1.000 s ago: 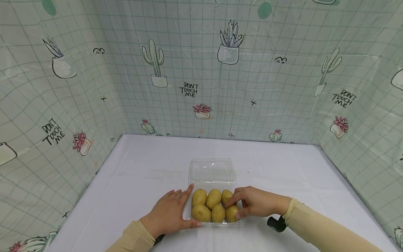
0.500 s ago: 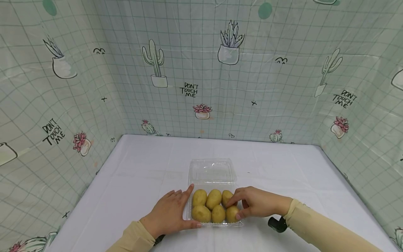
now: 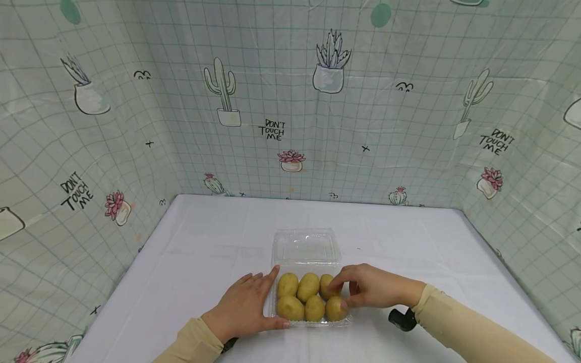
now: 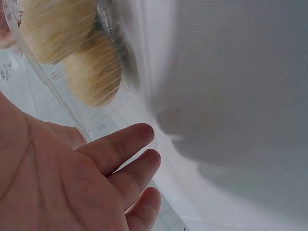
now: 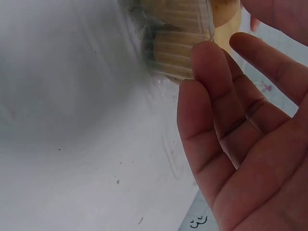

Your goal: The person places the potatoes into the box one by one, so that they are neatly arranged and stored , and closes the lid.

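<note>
A clear plastic clamshell box (image 3: 274, 302) stands near the table's front with its lid (image 3: 305, 247) folded back behind it. Several yellow potatoes fill it in two rows. My left hand (image 3: 245, 306) rests along the box's left side, index finger and thumb spread wide at its corners. My right hand (image 3: 369, 286) is over the right side. Its index finger overlaps the back right potato (image 3: 326, 285), and its thumb is at the front right potato (image 3: 335, 308). In the right wrist view, other fingertips (image 5: 209, 55) lie against the box's ribbed outer wall.
A white cloth covers the table (image 3: 218, 222). Cactus-print curtains (image 3: 290, 101) enclose the back and both sides. A black device (image 3: 402, 319) sits under the right wrist.
My right hand has risen slightly and shifted right, its fingers loosening from the front right potato. My left hand and the box stay in place.
</note>
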### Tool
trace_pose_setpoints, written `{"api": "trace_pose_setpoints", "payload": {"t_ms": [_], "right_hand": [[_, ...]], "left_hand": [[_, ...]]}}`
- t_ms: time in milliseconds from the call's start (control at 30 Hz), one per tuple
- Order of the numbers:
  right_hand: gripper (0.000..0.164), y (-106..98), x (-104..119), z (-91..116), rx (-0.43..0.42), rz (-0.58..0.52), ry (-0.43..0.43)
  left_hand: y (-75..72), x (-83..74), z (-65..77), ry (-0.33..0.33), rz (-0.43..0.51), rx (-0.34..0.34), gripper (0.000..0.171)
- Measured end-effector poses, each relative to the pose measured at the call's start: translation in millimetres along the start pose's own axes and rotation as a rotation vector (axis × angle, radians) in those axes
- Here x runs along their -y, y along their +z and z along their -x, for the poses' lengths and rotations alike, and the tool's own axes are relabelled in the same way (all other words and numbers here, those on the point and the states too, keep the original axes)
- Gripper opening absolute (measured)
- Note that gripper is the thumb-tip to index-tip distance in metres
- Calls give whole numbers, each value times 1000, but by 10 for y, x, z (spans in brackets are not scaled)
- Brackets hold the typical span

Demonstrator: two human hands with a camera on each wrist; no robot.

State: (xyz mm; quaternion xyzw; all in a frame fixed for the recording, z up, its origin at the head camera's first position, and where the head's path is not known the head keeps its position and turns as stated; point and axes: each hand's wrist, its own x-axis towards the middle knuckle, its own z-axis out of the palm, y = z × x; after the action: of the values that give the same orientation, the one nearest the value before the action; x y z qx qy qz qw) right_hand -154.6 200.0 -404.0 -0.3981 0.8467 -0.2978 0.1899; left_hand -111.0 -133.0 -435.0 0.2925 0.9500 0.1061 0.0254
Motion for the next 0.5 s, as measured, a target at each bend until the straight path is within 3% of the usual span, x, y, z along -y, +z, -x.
{"api": "trace_pose_setpoints", "payload": {"t_ms": [333,500], "right_hand": [[34,-30,-20,17,-34,5,7],[32,-62,-19,18,-73,38,8]], "left_hand": [[-20,1,-12,2,21,-9,113],[-46,16,-63,-8,83,-1,111]]}}
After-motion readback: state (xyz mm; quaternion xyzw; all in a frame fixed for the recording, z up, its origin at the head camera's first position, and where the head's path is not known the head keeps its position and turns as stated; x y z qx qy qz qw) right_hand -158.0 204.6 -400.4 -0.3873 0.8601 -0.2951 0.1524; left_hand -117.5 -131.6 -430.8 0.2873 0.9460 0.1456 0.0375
